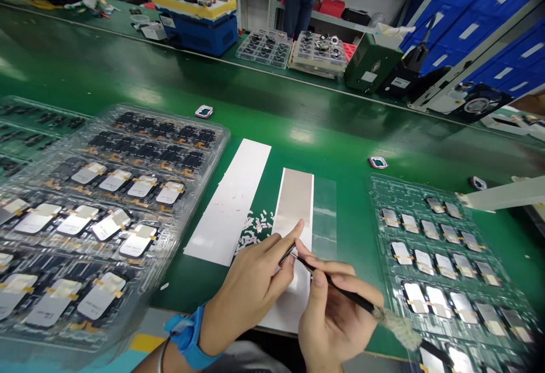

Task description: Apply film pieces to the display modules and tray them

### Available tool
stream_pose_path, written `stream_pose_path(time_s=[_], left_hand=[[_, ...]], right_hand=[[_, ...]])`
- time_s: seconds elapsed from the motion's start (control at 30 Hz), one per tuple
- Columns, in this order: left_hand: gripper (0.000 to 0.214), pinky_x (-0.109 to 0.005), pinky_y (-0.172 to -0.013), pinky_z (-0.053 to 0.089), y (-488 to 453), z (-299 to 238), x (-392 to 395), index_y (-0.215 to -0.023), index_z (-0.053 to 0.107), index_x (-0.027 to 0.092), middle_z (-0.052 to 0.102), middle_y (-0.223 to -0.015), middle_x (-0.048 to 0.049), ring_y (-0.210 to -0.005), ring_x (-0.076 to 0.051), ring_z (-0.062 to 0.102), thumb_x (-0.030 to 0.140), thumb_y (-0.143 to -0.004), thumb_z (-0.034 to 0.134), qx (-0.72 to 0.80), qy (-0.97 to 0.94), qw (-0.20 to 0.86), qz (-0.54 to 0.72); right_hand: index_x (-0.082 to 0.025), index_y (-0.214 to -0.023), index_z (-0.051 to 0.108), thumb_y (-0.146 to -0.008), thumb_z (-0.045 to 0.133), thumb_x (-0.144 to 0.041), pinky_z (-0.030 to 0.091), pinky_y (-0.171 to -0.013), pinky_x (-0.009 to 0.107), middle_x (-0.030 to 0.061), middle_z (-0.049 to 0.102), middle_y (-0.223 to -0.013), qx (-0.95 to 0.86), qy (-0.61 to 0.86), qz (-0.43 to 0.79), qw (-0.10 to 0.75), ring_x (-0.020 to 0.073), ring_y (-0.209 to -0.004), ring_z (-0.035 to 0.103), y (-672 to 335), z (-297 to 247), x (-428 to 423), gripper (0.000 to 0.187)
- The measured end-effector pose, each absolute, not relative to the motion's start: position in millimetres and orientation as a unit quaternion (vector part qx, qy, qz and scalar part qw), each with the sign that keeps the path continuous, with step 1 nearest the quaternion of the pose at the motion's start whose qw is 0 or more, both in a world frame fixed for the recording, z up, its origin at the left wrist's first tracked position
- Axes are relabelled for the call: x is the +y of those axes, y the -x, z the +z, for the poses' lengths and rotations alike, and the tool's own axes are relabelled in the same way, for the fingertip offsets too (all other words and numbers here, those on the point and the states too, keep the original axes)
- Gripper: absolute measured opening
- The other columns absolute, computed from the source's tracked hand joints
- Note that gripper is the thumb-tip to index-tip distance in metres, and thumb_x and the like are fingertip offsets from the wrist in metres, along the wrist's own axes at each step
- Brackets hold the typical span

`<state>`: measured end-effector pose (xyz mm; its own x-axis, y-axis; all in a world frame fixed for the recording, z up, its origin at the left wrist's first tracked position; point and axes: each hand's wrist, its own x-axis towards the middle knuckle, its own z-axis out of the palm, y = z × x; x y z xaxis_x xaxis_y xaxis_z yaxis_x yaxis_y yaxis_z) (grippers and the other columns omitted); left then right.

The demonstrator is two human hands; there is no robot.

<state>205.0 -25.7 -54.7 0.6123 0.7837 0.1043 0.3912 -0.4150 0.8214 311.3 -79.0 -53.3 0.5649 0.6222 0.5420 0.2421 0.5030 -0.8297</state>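
My left hand (251, 282), with a blue band on its wrist, is closed, pinching a small dark part (287, 254) between thumb and index finger. In my right hand (336, 322) is a slim black hand tool (351, 298), its rear wrapped in pale tape. The tool's tip meets the small part near my left fingertips; my fingers partly hide the contact. Under both hands lies a long white-edged sheet with a beige face (297, 191). A plain white strip (230, 205) lies to its left, with small white scraps (258, 224) between them.
A clear plastic tray (221, 140) of screen-like parts stands left; another tray (377, 202) with silver-backed parts stands right. Clear film (326, 208) lies beside the beige sheet. Small framed pieces (204, 112) sit farther back. A person (298, 4) stands behind the bench.
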Motion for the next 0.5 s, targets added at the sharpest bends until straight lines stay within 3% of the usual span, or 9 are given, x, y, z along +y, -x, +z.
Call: stream_pose_path(time_s=[0.1, 0.2, 0.3, 0.43, 0.5], left_hand=[[0.053, -0.036, -0.074, 0.055, -204.5, -52.7, -25.7, -0.155, 0.029, 0.031, 0.068, -0.101, -0.0061, -0.085, -0.022, 0.065, 0.025, -0.103, 0.033, 0.362, -0.798, 0.412, 0.253], [0.051, -0.036, -0.087, 0.055, -201.1, -49.2, -29.1, -0.155, 0.03, 0.032, 0.065, -0.128, -0.0072, -0.103, -0.022, 0.067, 0.027, -0.104, 0.034, 0.358, -0.768, 0.458, 0.268], [0.051, -0.034, -0.093, 0.055, -195.9, -44.8, -34.9, -0.157, 0.026, 0.032, 0.058, -0.142, -0.006, -0.118, -0.023, 0.062, 0.033, -0.106, 0.032, 0.358, -0.726, 0.525, 0.264], [0.049, -0.036, -0.103, 0.05, -197.5, -36.9, -40.2, -0.154, 0.033, 0.034, 0.057, -0.143, -0.0051, -0.13, -0.024, 0.054, 0.041, -0.106, 0.033, 0.344, -0.695, 0.585, 0.238], [0.049, -0.036, -0.097, 0.054, -202.2, -30.4, -41.7, -0.154, 0.034, 0.033, 0.065, -0.129, -0.0075, -0.123, -0.024, 0.059, 0.042, -0.106, 0.033, 0.315, -0.699, 0.597, 0.234]], right_hand=[[-0.023, -0.104, 0.05, -0.093, 0.053, -0.004, 0.064, -0.077, 0.038, 0.0015, 0.066, -0.089, -0.428, 0.483, 0.128, 0.753, 0.0158, -0.085, 0.07, -313.5, -52.2, -79.1, 0.023], [-0.025, -0.107, 0.055, -0.098, 0.045, -0.01, 0.059, -0.082, 0.04, 0.0025, 0.061, -0.093, -0.419, 0.496, 0.152, 0.745, 0.0163, -0.089, 0.065, -326.8, -49.9, -81.8, 0.019], [-0.025, -0.108, 0.062, -0.099, 0.045, -0.018, 0.052, -0.077, 0.031, 0.0025, 0.055, -0.092, -0.477, 0.568, 0.2, 0.64, 0.015, -0.085, 0.058, -344.3, -43.2, -89.8, 0.02], [-0.021, -0.091, 0.065, -0.09, 0.062, -0.026, 0.046, -0.063, 0.024, 0.0011, 0.054, -0.083, -0.545, 0.612, 0.285, 0.497, 0.0139, -0.075, 0.055, -354.6, -26.5, -103.4, 0.006], [-0.02, -0.075, 0.062, -0.09, 0.061, -0.029, 0.042, -0.057, 0.022, -0.0013, 0.052, -0.074, -0.55, 0.623, 0.29, 0.475, 0.0119, -0.066, 0.051, -363.5, -16.5, -106.9, 0.017]])
